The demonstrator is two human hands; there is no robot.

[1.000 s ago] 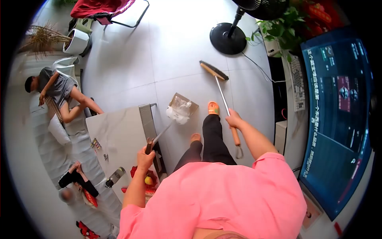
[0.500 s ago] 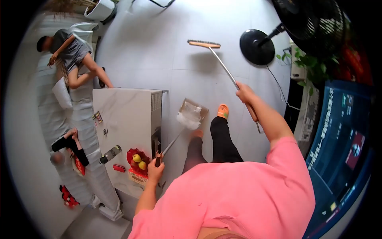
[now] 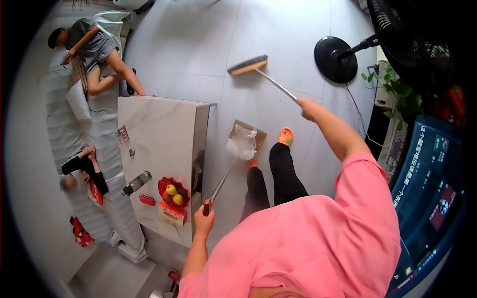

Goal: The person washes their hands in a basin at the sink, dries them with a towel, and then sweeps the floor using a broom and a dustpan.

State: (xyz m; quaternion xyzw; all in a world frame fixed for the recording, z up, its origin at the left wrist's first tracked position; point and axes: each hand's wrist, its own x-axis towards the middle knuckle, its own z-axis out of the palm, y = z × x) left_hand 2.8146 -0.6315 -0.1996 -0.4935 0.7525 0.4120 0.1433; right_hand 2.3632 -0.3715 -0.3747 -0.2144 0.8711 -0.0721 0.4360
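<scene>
— Where are the broom (image 3: 249, 66) and the dustpan (image 3: 261, 138)?

— The broom is held out ahead by the right hand (image 3: 310, 109), fingers closed around its handle. The dustpan is held low, near the orange slipper (image 3: 285, 136); its handle is gripped by the fingers of the left hand (image 3: 204, 220).

— And what could go wrong?

— Crumpled clear plastic (image 3: 243, 140) is seen in the dustpan. It looks light, so it could be spilled if the pan is tilted, or blown out if air is sent by the fan (image 3: 336, 59). Whether the fan is running cannot be told. Also, the cable (image 3: 354, 102) could be caught by a too wide swing of the broom.
</scene>
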